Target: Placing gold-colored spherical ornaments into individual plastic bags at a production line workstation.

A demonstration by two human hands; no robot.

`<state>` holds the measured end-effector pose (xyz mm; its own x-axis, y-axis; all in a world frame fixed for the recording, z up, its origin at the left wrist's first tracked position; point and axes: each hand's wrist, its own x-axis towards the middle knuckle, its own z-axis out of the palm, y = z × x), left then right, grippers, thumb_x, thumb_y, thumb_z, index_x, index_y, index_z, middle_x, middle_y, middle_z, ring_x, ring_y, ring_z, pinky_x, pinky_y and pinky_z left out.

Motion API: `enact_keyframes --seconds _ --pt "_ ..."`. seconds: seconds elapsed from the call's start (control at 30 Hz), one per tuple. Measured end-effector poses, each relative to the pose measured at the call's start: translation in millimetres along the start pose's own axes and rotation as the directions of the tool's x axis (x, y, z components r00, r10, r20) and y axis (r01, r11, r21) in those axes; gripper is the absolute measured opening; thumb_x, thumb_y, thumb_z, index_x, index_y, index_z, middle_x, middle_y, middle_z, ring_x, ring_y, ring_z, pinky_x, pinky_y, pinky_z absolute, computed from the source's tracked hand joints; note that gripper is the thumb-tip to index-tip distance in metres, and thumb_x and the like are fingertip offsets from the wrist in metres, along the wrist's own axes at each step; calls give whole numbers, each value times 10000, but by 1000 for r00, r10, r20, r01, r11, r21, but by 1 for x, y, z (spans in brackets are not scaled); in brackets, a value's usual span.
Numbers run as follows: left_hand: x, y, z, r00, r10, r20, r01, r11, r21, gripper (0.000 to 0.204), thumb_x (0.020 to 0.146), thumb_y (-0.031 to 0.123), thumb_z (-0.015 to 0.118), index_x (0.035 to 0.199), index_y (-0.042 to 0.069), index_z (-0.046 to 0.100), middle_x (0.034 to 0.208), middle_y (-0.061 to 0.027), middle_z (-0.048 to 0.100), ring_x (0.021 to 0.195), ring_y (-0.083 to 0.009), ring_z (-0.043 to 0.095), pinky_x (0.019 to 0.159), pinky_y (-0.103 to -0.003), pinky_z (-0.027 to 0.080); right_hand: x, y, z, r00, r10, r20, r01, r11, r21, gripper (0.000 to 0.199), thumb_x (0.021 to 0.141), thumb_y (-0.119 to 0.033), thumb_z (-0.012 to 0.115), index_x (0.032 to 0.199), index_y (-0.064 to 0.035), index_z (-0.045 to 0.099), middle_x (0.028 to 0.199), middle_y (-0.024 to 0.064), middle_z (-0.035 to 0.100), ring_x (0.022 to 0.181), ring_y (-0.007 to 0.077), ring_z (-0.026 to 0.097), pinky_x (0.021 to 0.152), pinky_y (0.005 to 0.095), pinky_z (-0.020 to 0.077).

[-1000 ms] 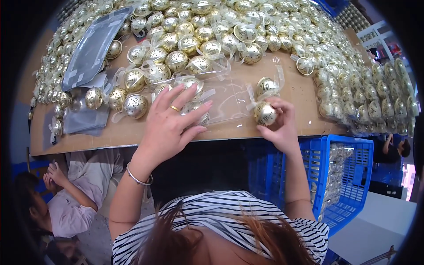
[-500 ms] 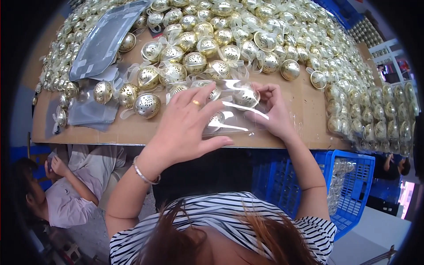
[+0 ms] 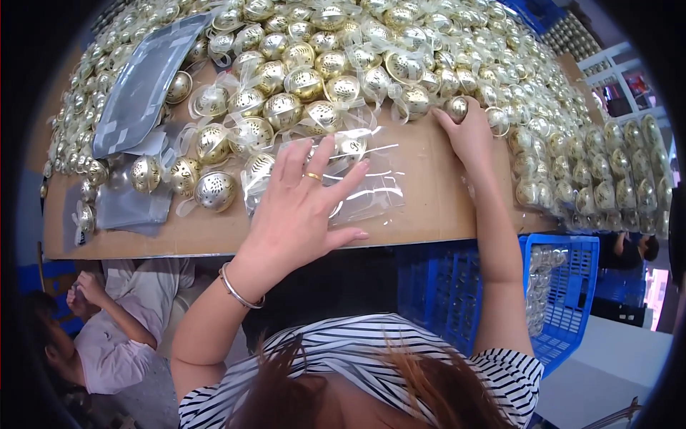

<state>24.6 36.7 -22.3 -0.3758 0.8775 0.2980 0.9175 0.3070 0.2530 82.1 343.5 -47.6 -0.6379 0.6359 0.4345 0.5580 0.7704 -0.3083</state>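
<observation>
A clear plastic bag (image 3: 379, 189) lies flat near the table's front edge, with gold ball ornaments under its film. Over its left part rests my left hand (image 3: 289, 207), fingers spread; it covers some of what is inside. One bagged ball (image 3: 351, 145) shows beyond those fingers. Farther right, at the front of the big pile, my right hand (image 3: 470, 143) has its thumb and fingers around a patterned gold ball ornament (image 3: 456, 107). Loose balls with pale ribbons, such as a speckled one (image 3: 215, 191), sit left of the bag.
Gold balls (image 3: 329, 64) are heaped across the cardboard-covered table (image 3: 436, 207). Flat clear bags (image 3: 146, 89) lie at left. Packed balls (image 3: 593, 179) are stacked at right, above a blue crate (image 3: 564, 307). Another person (image 3: 118, 329) sits at lower left.
My right hand has left the bag's right end and moved forward and right onto a loose ball. A ball near the bag's right end has shifted left. My left hand stays over the bag.
</observation>
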Motion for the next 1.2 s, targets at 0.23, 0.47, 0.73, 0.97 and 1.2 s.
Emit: enact_keyframes --seconds 0.23,0.47,0.73,0.97,1.2 --pt "-2 1 2 1000 -17 -3 17 1000 -6 734 700 509 714 1337 227 482 1342 -168 378 1212 -372 321 1076 -493 247 -79 -23 -42 799 -201 566 -124 867 483 640 695 -222 783 1230 -29 489 1031 136 608 960 186 597 837 297 485" --pt "-5 -1 3 1000 -16 -24 15 1000 -17 697 734 504 686 1345 247 470 1336 -168 402 1224 -364 326 1080 -482 232 -78 -35 -30 639 -449 624 -263 635 726 683 692 -154 794 1269 -18 454 1115 98 572 993 157 575 857 315 481" --pt "-6 -2 6 998 -15 -61 16 1000 25 660 753 487 674 1335 245 477 1344 -173 415 1224 -359 356 1075 -476 233 -70 -50 -30 551 -647 526 195 713 673 769 729 -176 770 1371 -13 380 1278 121 502 1106 267 549 960 396 433" --pt "-5 -2 9 998 -4 -66 6 1000 28 667 755 478 674 1345 245 468 1359 -180 417 1245 -367 358 1087 -471 225 -76 -46 -28 419 -438 795 -568 557 606 636 837 -21 648 1385 -12 325 1257 137 516 974 183 610 754 284 540" --pt "-17 6 21 982 26 -189 -40 997 -72 588 724 319 702 1247 134 510 1224 -157 475 1210 -359 396 1027 -435 352 -101 -29 -38 556 -731 395 385 648 657 271 824 -106 660 1087 -42 642 1113 116 629 1023 275 572 944 405 409"
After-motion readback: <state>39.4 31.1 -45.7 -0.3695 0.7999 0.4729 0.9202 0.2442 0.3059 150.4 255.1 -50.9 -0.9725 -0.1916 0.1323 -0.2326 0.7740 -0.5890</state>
